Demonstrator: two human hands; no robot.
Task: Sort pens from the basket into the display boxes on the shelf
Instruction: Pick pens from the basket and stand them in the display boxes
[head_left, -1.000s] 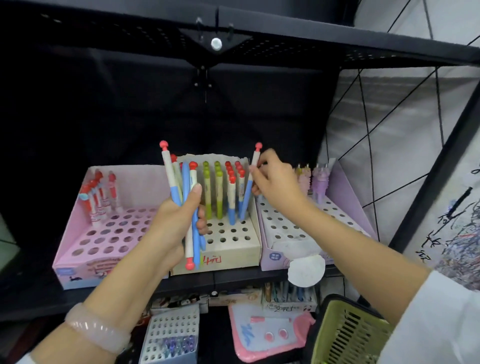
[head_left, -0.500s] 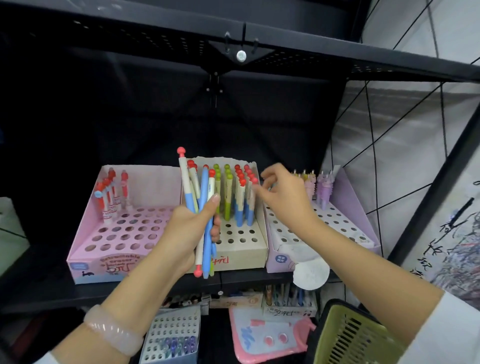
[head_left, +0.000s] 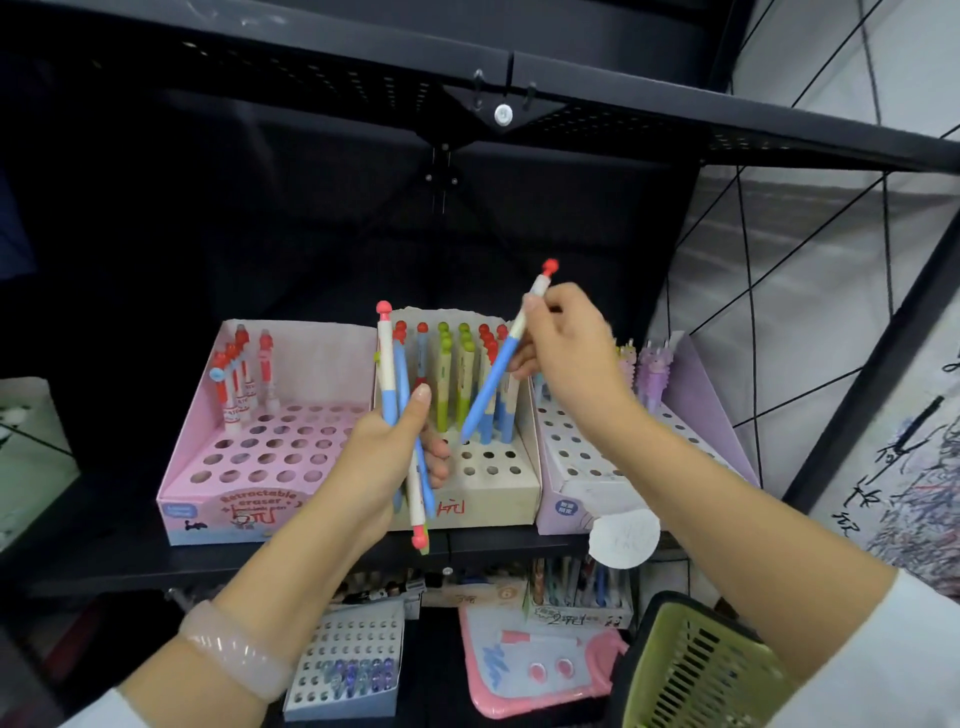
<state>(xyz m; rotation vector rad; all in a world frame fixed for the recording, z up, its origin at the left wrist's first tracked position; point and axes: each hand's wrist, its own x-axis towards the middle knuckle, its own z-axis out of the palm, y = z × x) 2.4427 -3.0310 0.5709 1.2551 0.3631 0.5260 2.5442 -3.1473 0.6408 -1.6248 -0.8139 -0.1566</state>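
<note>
1. Standing on the black shelf (head_left: 493, 545) are three display boxes: a pink box (head_left: 249, 467) on the left, a cream box (head_left: 488, 488) in the middle, and a purple box (head_left: 691, 395) on the right.
2. Low in the right corner sits the green basket (head_left: 696, 670).
3. Curled tight, the left hand (head_left: 387, 457) grips a bunch of pens (head_left: 402, 415) in front of the cream box.
4. Pinching one blue and white pen (head_left: 498, 364), the right hand (head_left: 569, 364) holds it tilted, its tip just above the cream box's holes, near pens already standing there.
</note>
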